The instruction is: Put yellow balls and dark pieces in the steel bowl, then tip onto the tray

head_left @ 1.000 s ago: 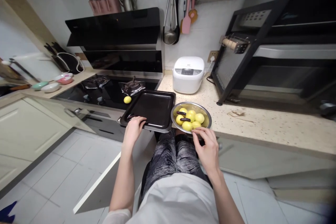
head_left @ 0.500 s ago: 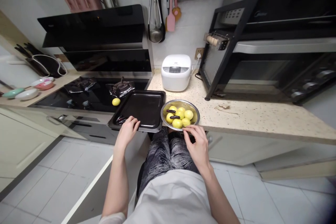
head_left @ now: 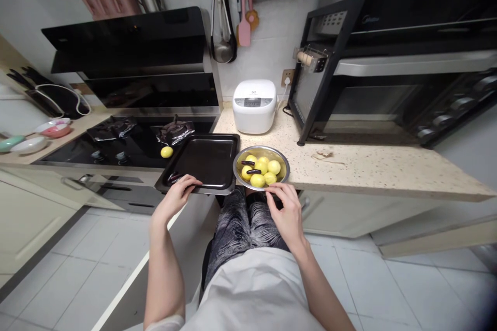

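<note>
My right hand (head_left: 286,212) pinches the near rim of a metal bowl (head_left: 286,176). Yellow lemons (head_left: 258,180) fill the bowl, and two short dark purple, elongated pieces (head_left: 253,171) lie on top of them. Left of the bowl is a black baking tray (head_left: 207,160), overlapping the edge of the cooktop. My left hand (head_left: 174,199) is at the tray's front left edge, fingers loosely stretched over the rim. Beside those fingers, a dark shiny piece (head_left: 173,177) lies in the tray corner, partly covered by the hand. A single lemon (head_left: 166,152) sits on the cooktop.
A white rice cooker (head_left: 254,107) stands behind the bowl. To the right, an oven (head_left: 373,108) sits in a black rack. The gas cooktop (head_left: 143,145) is at left, with several small bowls (head_left: 30,145) beyond it. An open drawer or door (head_left: 194,238) juts out below the tray.
My left hand has slid slightly left along the tray's edge, its fingers straighter. The right hand keeps its place on the bowl rim. The whole view has shifted a little.
</note>
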A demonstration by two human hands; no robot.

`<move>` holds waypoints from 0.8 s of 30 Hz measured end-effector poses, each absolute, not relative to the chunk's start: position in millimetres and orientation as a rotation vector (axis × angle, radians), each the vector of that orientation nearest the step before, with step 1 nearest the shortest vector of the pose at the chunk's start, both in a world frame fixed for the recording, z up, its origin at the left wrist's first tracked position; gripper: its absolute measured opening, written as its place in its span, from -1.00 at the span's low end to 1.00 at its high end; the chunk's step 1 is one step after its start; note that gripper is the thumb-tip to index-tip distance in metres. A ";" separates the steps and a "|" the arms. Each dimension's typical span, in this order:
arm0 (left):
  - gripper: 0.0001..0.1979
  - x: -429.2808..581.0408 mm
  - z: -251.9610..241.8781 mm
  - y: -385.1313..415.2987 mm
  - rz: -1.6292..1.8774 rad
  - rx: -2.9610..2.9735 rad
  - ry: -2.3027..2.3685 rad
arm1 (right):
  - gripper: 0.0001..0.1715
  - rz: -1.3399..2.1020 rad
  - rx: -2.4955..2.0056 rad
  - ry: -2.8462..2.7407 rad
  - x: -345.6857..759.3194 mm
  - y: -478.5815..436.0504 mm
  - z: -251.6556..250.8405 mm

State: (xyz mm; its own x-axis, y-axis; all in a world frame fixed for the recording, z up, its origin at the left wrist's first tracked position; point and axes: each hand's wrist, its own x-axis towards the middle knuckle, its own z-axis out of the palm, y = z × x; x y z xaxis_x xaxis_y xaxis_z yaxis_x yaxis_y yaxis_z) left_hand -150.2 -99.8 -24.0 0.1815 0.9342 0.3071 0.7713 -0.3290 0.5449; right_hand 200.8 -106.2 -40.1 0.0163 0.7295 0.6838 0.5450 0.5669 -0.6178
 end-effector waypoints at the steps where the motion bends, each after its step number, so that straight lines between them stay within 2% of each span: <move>1: -0.70 -151.6 -24.6 -99.5 0.892 2.198 1.636 | -0.83 0.197 -1.082 -1.652 200.6 -106.4 -40.0; 7: -0.76 -151.5 -19.5 -99.6 0.979 2.214 1.726 | -0.82 0.197 -1.083 -1.639 200.9 -109.3 -36.5; 11: -0.80 -121.8 -5.2 -103.3 1.196 2.161 1.756 | -0.81 0.223 -1.059 -1.641 197.4 -113.1 -34.5; 16: -0.83 -42.3 -0.8 -108.9 1.537 1.953 1.397 | -0.77 0.304 -1.003 -1.657 185.3 -117.3 -35.9; 19: -0.87 0.6 -9.7 -112.6 1.577 1.855 1.141 | -0.68 0.373 -0.962 -1.671 180.9 -117.9 -37.2; 24: -0.89 32.7 -23.8 -117.0 1.629 1.763 1.026 | -0.81 0.427 -0.918 -1.624 187.1 -111.9 -36.1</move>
State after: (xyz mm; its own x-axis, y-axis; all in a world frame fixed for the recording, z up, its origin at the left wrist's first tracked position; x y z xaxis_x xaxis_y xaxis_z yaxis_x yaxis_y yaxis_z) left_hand 32.7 -117.0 -23.8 -0.0126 0.8103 0.5859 0.1785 -0.5747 0.7987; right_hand 187.1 -111.9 -36.1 -0.0291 0.7541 0.6561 0.3335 0.6261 -0.7049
